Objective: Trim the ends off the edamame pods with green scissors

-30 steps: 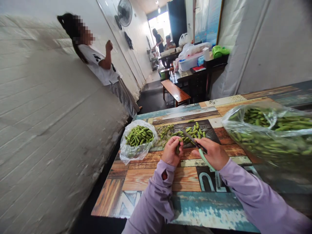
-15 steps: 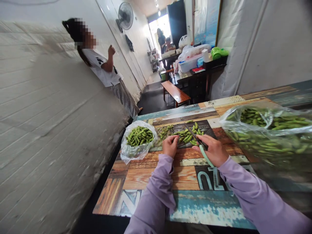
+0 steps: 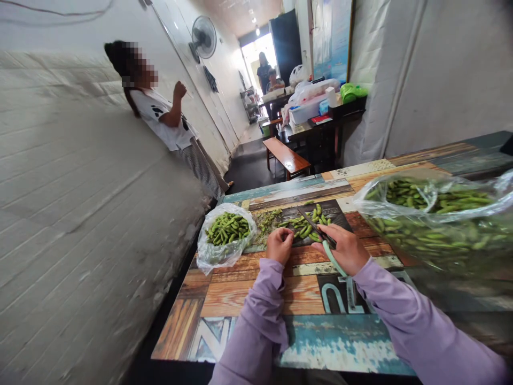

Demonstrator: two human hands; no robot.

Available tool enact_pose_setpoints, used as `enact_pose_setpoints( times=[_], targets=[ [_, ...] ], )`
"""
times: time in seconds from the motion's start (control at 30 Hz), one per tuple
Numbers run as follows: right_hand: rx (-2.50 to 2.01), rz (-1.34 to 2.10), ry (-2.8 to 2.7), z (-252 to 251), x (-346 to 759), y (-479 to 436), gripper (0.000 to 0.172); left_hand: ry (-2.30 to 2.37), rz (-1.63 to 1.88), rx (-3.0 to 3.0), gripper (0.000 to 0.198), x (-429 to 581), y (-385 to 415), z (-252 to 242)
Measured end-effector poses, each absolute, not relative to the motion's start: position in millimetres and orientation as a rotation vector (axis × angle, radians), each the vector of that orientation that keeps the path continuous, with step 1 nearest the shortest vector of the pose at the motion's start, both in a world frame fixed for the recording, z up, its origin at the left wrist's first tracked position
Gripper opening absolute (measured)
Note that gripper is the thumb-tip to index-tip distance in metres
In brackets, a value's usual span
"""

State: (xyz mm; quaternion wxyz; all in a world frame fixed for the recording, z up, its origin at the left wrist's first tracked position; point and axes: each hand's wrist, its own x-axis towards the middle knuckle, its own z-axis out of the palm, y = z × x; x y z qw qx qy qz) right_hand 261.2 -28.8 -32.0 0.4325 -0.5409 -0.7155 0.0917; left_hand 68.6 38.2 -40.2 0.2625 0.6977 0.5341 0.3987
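At a plank-patterned table (image 3: 224, 294), a pair of scissors (image 3: 329, 255) with a mint-green handle is clamped in the right hand (image 3: 348, 248), its dark blades pointed forward and leftward over loose edamame pods (image 3: 308, 231). The left hand (image 3: 279, 246) is held just beside the same pods with its fingers curled in; whether they are closed on a pod or on nothing cannot be told, since the fingertips are partly hidden. Both forearms are covered by lilac sleeves (image 3: 256, 315).

The loose pods are spread on a dark rectangular patch (image 3: 341, 213) of the tabletop, and a scatter of small green-brown trimmings (image 3: 264, 222) is seen to their left. Farther left, a clear plastic bag (image 3: 206, 259) is set near the table's edge, its mouth opened around a heap of pods. To the right of the right hand, a larger clear bag (image 3: 372, 200) is filled with many more.

Beyond the table, a wooden bench (image 3: 286, 155) is seen, and behind it a second table is loaded with a white plastic tub (image 3: 306, 111) and a bright green bag (image 3: 352, 92). Along the left wall, a person in a white T-shirt (image 3: 164, 120) is seen below a wall fan (image 3: 204, 37).
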Motion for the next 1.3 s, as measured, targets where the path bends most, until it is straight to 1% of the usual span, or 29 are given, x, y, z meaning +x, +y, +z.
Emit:
enact_pose_setpoints(
  times=[0.07,0.17,0.27,0.37,0.47,0.57,0.63,0.73,0.83,1.0,1.17,1.3],
  targets=[
    [-1.357,0.226,-1.777,-33,262,-29,0.037,1.488,1.072,1.884,0.009,65,38,-40],
    [-1.36,0.242,-1.789,-34,262,-29,0.037,1.531,1.007,2.039,0.013,66,36,-39],
    [-1.357,0.259,-1.803,-35,262,-29,0.037,1.576,0.764,2.251,0.019,72,32,-38],
    [-1.345,0.253,-1.814,-36,262,-29,0.037,1.656,0.584,2.326,0.016,76,28,-37],
    [-1.346,0.235,-1.821,-36,261,-29,0.036,1.563,0.736,2.259,0.011,75,28,-37],
    [-1.342,0.233,-1.823,-35,261,-30,0.035,1.427,0.974,1.976,0.007,71,28,-36],
    [-1.327,0.248,-1.83,-35,261,-30,0.034,1.338,1.074,1.77,0.008,71,27,-33],
    [-1.322,0.261,-1.841,-36,260,-30,0.035,1.205,1.166,1.617,0.015,72,24,-25],
    [-1.331,0.266,-1.861,-36,260,-30,0.035,1.114,1.166,1.499,0.022,73,18,-17],
    [-1.346,0.251,-1.871,-36,257,-32,0.035,0.982,0.964,1.197,0.037,74,10,-10],
    [-1.334,0.251,-1.882,-35,257,-32,0.034,0.843,0.96,1.093,0.039,76,7,-7],
    [-1.337,0.261,-1.888,-35,257,-33,0.032,0.913,0.992,1.146,0.04,75,10,-10]
  ],
)
